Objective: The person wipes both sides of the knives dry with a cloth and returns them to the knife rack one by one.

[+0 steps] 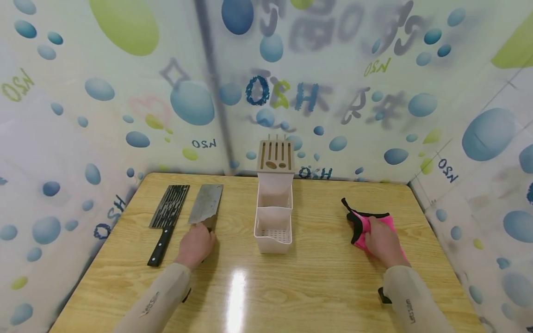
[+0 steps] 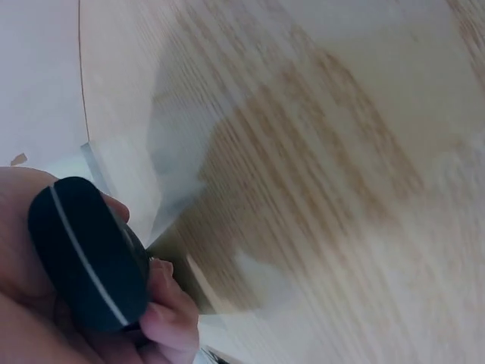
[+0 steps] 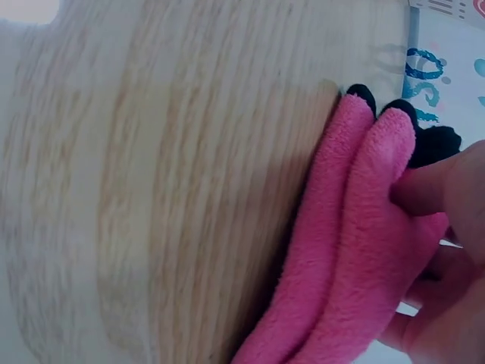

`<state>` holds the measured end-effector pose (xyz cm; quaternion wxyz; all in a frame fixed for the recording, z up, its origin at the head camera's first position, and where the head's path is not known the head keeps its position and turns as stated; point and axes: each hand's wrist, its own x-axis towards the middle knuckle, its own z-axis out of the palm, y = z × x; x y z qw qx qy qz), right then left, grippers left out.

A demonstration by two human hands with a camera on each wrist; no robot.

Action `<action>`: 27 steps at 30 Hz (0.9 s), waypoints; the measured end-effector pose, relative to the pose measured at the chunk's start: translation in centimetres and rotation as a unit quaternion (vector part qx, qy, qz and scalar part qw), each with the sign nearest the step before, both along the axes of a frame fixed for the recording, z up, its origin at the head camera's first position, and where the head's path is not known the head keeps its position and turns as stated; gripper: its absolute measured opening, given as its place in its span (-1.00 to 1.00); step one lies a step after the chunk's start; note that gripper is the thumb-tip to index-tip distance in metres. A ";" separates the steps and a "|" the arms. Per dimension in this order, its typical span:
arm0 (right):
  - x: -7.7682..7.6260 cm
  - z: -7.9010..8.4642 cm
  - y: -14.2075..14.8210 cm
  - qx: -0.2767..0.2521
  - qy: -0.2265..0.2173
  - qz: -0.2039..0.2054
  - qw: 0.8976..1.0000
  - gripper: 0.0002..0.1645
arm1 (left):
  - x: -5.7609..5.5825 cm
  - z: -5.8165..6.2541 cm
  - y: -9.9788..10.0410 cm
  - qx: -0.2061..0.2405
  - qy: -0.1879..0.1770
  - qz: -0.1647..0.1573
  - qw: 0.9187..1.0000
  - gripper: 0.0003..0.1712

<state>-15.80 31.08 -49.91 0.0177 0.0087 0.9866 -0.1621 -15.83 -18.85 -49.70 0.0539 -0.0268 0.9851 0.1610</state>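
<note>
Two hands busy, one tool and one cloth. Left hand (image 1: 195, 245): grasping the dark handle of a cleaver (image 1: 208, 201), fingers curled round it, butt of the handle toward the wrist. Cleaver is over the left part of the table (image 1: 325, 286), grey blade pointing to the back edge; cannot tell whether the blade touches the wood. Right hand (image 1: 381, 240): gripping a pink cloth (image 3: 375, 243), black-trimmed and folded, near the table's right edge, toward the back right corner.

Just left of the cleaver, near the left edge: a knife (image 1: 167, 221) lying flat, dark streaked blade toward the back left corner, black riveted handle toward the front.

Between the hands, at the middle of the back edge: a white holder (image 1: 275, 179), upright. Beige top (image 1: 287, 170) with long slots and two oval holes; thin prongs rise behind it. Two open bins step down in front; perforated floor visible in the front bin (image 1: 272, 245).

Writing: wall sheet (image 1: 350, 120) prints "H2O" in mirror image, blue and green, among coloured drops; larger grey characters blurred. Both sleeves (image 1: 160, 296) lettered, starting "Lets", remainder too small to be sure.
</note>
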 end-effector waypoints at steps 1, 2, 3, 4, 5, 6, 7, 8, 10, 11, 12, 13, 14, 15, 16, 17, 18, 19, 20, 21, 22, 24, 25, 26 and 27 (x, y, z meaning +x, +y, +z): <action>0.0 -0.1 0.0 -0.001 0.004 0.001 1.000 -0.59 | 0.0 0.0 -0.1 0.004 -0.003 0.002 1.000 -0.51; 0.0 -0.1 0.0 -0.001 0.009 0.001 1.000 -0.55 | 0.0 0.0 -0.1 0.007 -0.006 0.004 1.000 -0.49; 0.0 -0.2 0.0 -0.003 0.012 0.000 1.000 -0.52 | 0.0 0.0 -0.2 0.009 -0.007 0.006 1.000 -0.48; 0.1 -0.3 -0.1 -0.006 0.014 -0.002 1.000 -0.51 | 0.0 -0.1 -0.3 0.011 -0.007 0.007 1.000 -0.47; 0.1 -0.3 -0.1 -0.007 0.017 -0.003 1.000 -0.50 | 0.0 -0.1 -0.3 0.010 -0.007 0.007 1.000 -0.46; 0.1 -0.3 -0.1 -0.010 0.018 -0.005 1.000 -0.51 | 0.0 -0.1 -0.4 0.010 -0.007 0.008 1.000 -0.46; 0.1 -0.3 -0.1 -0.015 0.018 -0.007 1.000 -0.53 | 0.0 -0.1 -0.4 0.010 -0.006 0.009 1.000 -0.46; 0.2 -0.3 -0.2 -0.018 0.020 -0.008 1.000 -0.55 | 0.0 0.0 -0.4 0.009 -0.004 0.010 1.000 -0.46; 0.2 -0.2 -0.2 -0.022 0.017 -0.006 1.000 -0.60 | 0.1 0.2 -0.4 0.009 0.001 0.009 1.000 -0.47; 0.2 -0.1 -0.2 -0.022 0.014 -0.004 1.000 -0.60 | 0.1 0.3 -0.4 0.009 0.003 0.009 1.000 -0.48; 0.2 -0.1 -0.2 -0.021 0.012 -0.002 1.000 -0.61 | 0.2 0.4 -0.4 0.010 0.006 0.009 1.000 -0.49; 0.3 0.0 -0.3 -0.019 0.011 0.001 1.000 -0.60 | 0.3 0.5 -0.4 0.011 0.009 0.006 1.000 -0.50; 0.3 0.2 -0.3 -0.016 0.008 0.004 1.000 -0.60 | 0.3 0.6 -0.4 0.012 0.012 0.005 1.000 -0.52; 0.3 0.3 -0.4 -0.013 0.005 0.006 1.000 -0.59 | 0.4 0.7 -0.4 0.012 0.016 0.003 1.000 -0.53; 0.4 0.4 -0.5 -0.010 0.002 0.008 1.000 -0.58 | 0.4 0.8 -0.4 0.011 0.020 0.001 1.000 -0.54; 0.5 0.5 -0.6 -0.008 -0.001 0.010 1.000 -0.57 | 0.4 1.0 -0.4 0.012 0.022 -0.002 1.000 -0.56; 0.6 0.6 -0.6 -0.007 -0.004 0.011 1.000 -0.55 | 0.5 1.1 -0.4 0.012 0.027 -0.004 1.000 -0.57; 0.6 0.8 -0.7 -0.005 -0.009 0.012 1.000 -0.53 | 0.5 1.2 -0.4 0.012 0.031 -0.005 0.999 -0.58; 0.7 0.8 -0.8 -0.004 -0.014 0.013 1.000 -0.52 | 0.6 1.4 -0.4 0.013 0.036 -0.006 0.999 -0.59; 0.8 0.9 -0.8 -0.002 -0.020 0.015 1.000 -0.50 | 0.7 1.6 -0.4 0.015 0.042 -0.009 0.999 -0.60; 0.8 0.9 -0.9 -0.001 -0.025 0.018 1.000 -0.48 | 0.7 1.8 -0.3 0.016 0.049 -0.011 0.999 -0.61; 0.9 0.9 -0.9 0.005 -0.036 0.026 0.999 -0.46 | 0.9 2.3 -0.3 0.017 0.064 -0.017 0.998 -0.62; 0.9 0.9 -0.9 0.008 -0.043 0.030 0.999 -0.44 | 1.0 2.5 -0.2 0.016 0.071 -0.018 0.997 -0.62; 1.0 0.9 -0.9 0.011 -0.047 0.036 0.998 -0.42 | 1.0 2.8 -0.2 0.015 0.078 -0.021 0.997 -0.62; 1.1 0.8 -0.9 0.015 -0.050 0.043 0.998 -0.38 | 1.1 3.0 -0.1 0.013 0.085 -0.024 0.996 -0.62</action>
